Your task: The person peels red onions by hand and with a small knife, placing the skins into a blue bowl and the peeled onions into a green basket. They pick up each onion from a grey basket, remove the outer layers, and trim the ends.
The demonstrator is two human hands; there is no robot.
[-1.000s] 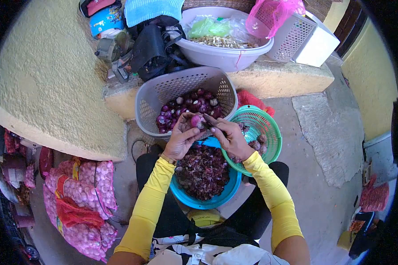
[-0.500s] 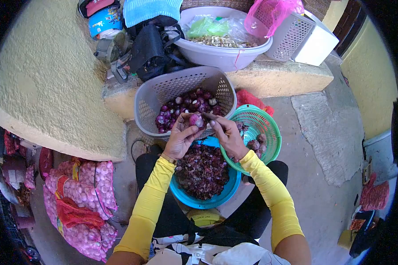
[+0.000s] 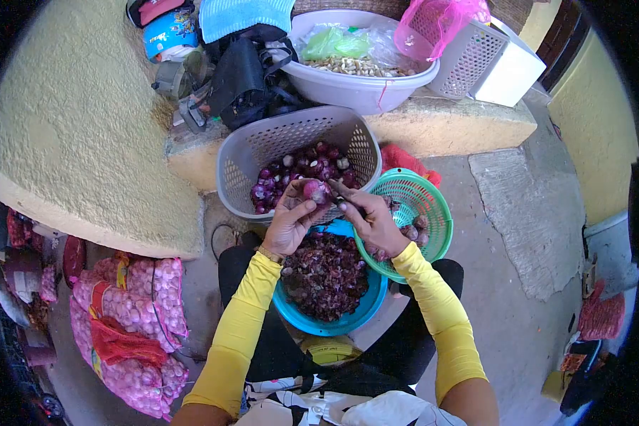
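Your left hand (image 3: 289, 226) is closed around a purple onion (image 3: 315, 190), pinching it between thumb and fingers, with part of its surface exposed towards your other hand. That grip seems meant to steady the onion while leaving a side within reach. Your right hand (image 3: 378, 221) is closed on a dark narrow tool (image 3: 339, 201), possibly a small blade, though the fingers hide too much of it to be sure. Both hands meet in front of your body, so each probably braces the other and the tool needs only short, controlled movements.

The onion is above the near edge of the grey basket (image 3: 263, 143), which holds more purple onions (image 3: 319, 165); having them this near likely spares you long reaches. The blue basin (image 3: 326, 329) sits between your legs, just below your hands, filled with dark, papery scraps (image 3: 323, 277). Its position looks suited to catching loose bits. At your right, the green basket (image 3: 447, 227) overlaps the basin's side and holds a few duller bulbs (image 3: 420, 227), within easy reach of the right hand. The full mesh bags (image 3: 149, 312) rest on the floor to your left, well apart from your arms, perhaps so their bulk doesn't crowd your elbows.
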